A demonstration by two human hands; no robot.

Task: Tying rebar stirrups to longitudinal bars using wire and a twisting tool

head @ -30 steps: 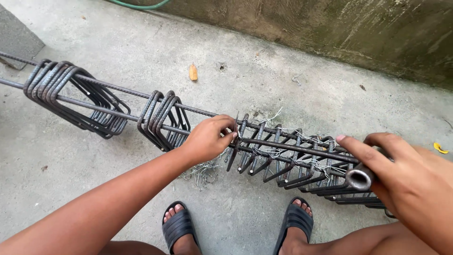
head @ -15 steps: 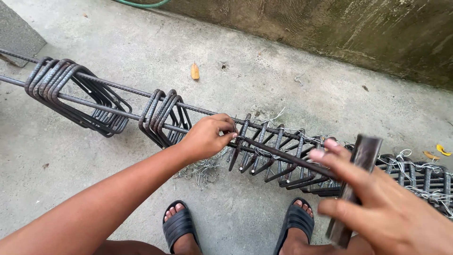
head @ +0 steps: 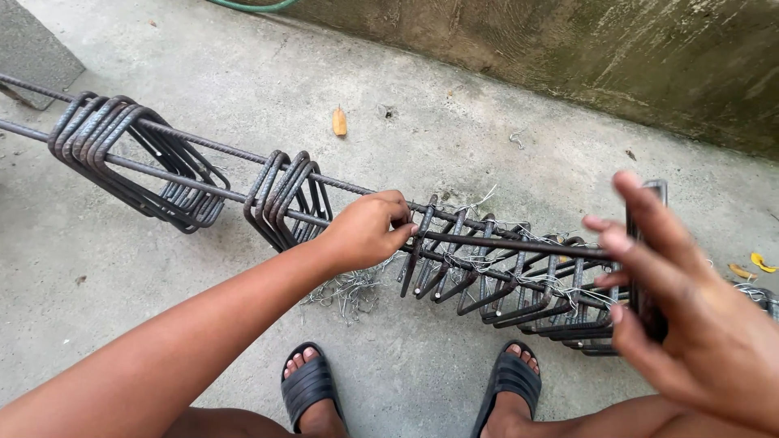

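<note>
Right hand [head: 690, 324] raised pipe [head: 645, 268], left hand [head: 369, 231] pinching stirrup [head: 418, 251]

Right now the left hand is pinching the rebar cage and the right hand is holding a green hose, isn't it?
Not quite. The left hand is pinching the rebar cage, but the right hand holds a dark metal pipe, not a hose. The head view shows the green hose lying on the concrete floor by the wall, far from both hands.
</note>
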